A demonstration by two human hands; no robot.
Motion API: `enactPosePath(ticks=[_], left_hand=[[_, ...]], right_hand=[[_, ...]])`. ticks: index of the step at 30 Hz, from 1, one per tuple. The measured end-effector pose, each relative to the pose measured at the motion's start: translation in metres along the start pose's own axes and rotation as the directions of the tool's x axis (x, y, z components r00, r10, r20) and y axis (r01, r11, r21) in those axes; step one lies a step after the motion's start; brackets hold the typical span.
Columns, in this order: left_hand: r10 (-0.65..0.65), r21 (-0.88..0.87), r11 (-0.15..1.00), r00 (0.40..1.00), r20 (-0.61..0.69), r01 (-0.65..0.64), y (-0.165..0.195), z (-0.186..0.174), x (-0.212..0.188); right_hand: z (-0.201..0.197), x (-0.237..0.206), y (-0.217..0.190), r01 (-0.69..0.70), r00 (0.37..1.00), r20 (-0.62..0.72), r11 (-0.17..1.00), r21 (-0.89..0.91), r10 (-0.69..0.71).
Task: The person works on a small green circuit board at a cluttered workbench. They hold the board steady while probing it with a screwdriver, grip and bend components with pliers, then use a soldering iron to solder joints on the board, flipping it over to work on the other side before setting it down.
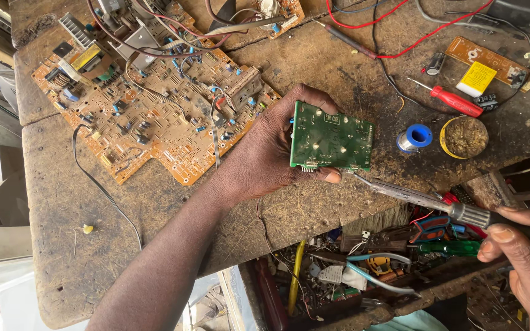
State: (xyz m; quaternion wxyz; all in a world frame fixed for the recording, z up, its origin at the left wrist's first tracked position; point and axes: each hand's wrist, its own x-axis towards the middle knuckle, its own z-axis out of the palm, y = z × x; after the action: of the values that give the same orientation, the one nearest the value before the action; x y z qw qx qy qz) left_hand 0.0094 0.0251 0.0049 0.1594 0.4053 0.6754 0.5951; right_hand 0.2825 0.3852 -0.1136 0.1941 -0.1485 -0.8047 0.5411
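Left hand (265,156) gripping small green circuit board (331,140), right hand (526,254) closed on soldering iron (424,199), tip touching board's lower edge, solder spool (414,137) just beyond iron, worn counter (62,202) beneath.

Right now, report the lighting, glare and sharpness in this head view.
Head view: even daylight, soft shadows only; mild sheen on the green circuit board in the left hand; soldering iron and right hand sharp; edges bow slightly; pale washed-out area at the left edge.
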Motion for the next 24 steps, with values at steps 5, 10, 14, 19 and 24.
enactPosePath(ticks=[5,10,14,19,24], left_hand=[[0.008,-0.026,1.0,1.0,-0.028,-0.008,0.001,0.002,0.001],[0.005,0.023,1.0,0.999,-0.046,-0.004,0.003,0.002,0.001],[0.041,0.073,0.997,0.998,-0.054,-0.037,0.003,0.002,0.002],[0.031,0.043,0.999,0.998,-0.059,-0.028,0.002,0.001,0.001],[0.039,0.043,0.998,0.997,-0.071,-0.036,0.0,0.002,0.002]], right_hand=[[0.008,-0.005,-0.027,0.058,0.998,-0.004,0.994,-0.096,-0.059],[0.014,-0.004,-0.041,0.085,0.996,0.007,0.974,-0.211,-0.085],[0.015,-0.007,-0.037,-0.008,0.999,-0.048,0.984,-0.176,0.0],[0.014,-0.009,-0.032,-0.057,0.997,-0.062,0.982,-0.178,0.047],[0.013,-0.01,-0.038,-0.037,0.998,-0.053,0.977,-0.209,0.026]])
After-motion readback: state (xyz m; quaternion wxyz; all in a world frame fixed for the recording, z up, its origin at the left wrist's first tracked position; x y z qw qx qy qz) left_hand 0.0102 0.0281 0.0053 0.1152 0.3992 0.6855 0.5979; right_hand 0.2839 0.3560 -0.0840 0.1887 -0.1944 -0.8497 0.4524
